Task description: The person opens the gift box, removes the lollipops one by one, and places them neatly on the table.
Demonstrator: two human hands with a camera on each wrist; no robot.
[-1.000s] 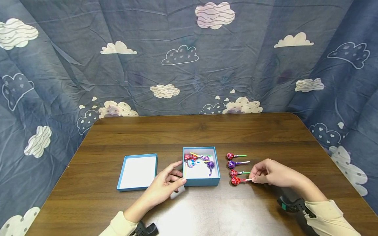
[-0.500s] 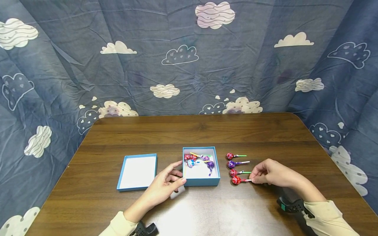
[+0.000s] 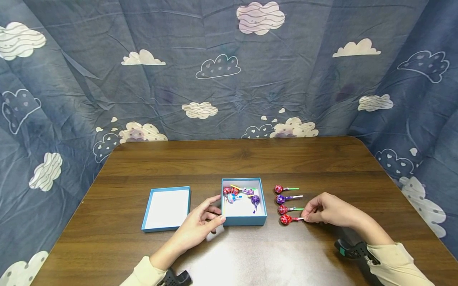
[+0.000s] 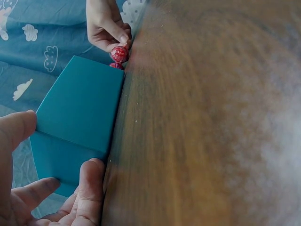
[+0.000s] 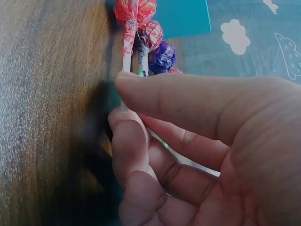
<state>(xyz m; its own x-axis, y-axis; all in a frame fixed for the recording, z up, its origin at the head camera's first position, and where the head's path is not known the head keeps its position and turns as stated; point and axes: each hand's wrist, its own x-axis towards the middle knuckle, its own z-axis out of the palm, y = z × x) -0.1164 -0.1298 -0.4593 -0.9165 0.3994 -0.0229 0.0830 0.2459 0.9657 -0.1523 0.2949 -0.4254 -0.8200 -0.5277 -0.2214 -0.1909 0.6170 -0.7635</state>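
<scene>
In the head view my right hand [image 3: 334, 208] pinches the white stick of a red-wrapped lollipop [image 3: 286, 219] between thumb and fingertips. The right wrist view shows the thumb [image 5: 160, 96] pressed on that stick, with the wrapped head [image 5: 134, 10] pointing away. This lollipop is the nearest in a column that also holds a red one with a green stick [image 3: 282, 209], a purple one [image 3: 280, 199] and another red one [image 3: 278, 189]. My left hand [image 3: 195, 226] touches the left side and front corner of an open blue box [image 3: 245, 221], its fingers relaxed. Several lollipops lie inside the box.
A blue lid [image 3: 168, 208] with a white inside lies upturned left of the box. Everything rests on a brown wooden table [image 3: 243, 159], with a cloud-printed blue curtain [image 3: 171, 95] hanging behind it. Dark wrist cameras sit on both wrists.
The lollipop in my right hand shifts very slightly, first right and then back left. My left hand, the box and the lid stay in place.
</scene>
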